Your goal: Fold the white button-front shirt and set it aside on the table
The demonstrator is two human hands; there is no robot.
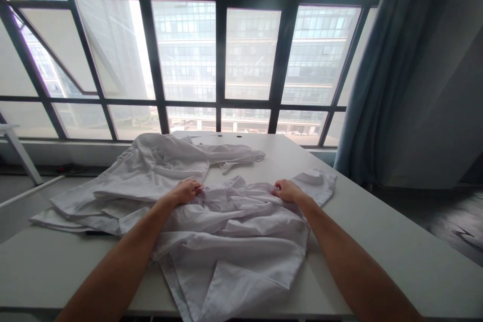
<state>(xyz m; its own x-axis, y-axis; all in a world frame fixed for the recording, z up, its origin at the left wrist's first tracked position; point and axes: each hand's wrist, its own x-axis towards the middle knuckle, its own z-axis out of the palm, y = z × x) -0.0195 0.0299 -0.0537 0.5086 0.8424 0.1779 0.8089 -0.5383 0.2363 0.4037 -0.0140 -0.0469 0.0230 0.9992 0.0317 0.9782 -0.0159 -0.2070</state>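
A crumpled white coat (241, 231) lies across the front of the table, its lower part hanging over the near edge. My left hand (186, 191) is closed on its upper left side, the fingertips partly hidden in the cloth. At the upper right, my right hand (287, 191) pinches the same garment near the shoulder. One sleeve (317, 183) stretches out to the right beyond that hand. A second white garment (151, 171) lies in a loose heap on the left, touching the first, with a sleeve reaching right.
The white table (377, 256) stands before a large gridded window (184, 50). A blue-grey curtain (377, 100) hangs at the right. Something dark (100, 233) shows under the left garment's edge. A white frame leg (24, 156) stands at the far left.
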